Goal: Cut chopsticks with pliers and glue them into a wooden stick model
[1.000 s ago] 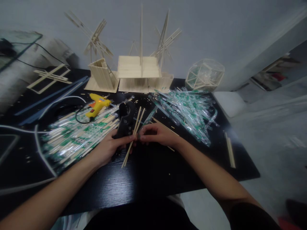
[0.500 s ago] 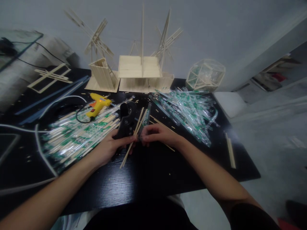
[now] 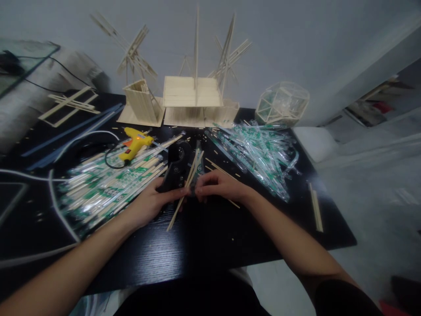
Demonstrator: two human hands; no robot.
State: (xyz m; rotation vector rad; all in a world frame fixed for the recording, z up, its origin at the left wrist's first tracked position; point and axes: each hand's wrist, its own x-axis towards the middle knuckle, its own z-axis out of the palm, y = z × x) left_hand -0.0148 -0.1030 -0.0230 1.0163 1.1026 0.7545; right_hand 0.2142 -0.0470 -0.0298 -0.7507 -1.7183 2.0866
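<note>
A pair of pale wooden chopsticks (image 3: 192, 170) is pinched between the thumb and fingers of my left hand (image 3: 157, 196). That same hand also grips a black hand tool (image 3: 175, 169) that looks like a cutter, its jaw end pointing away from me. Just to the right, my right hand (image 3: 219, 184) is closed on the near end of a clear and green chopstick wrapper (image 3: 200, 169), right beside the chopsticks. The fingertips of both hands nearly meet, and some are hidden. Loose sticks (image 3: 223, 169) lie on the table behind and under my right hand.
Wrapped chopsticks (image 3: 115, 184) are heaped at left, with a yellow glue gun (image 3: 136, 142) on top. Torn wrappers (image 3: 256, 149) pile up at right. Stick-built models (image 3: 192, 94) and a stick-framed polyhedron (image 3: 282, 104) line the back. Two sticks (image 3: 315, 207) lie near the black table's (image 3: 263, 237) right edge.
The chopsticks and the wrapper have tilted slightly, and the two chopsticks lie closer together at their near ends. Both hands stay nearly in place and keep their hold.
</note>
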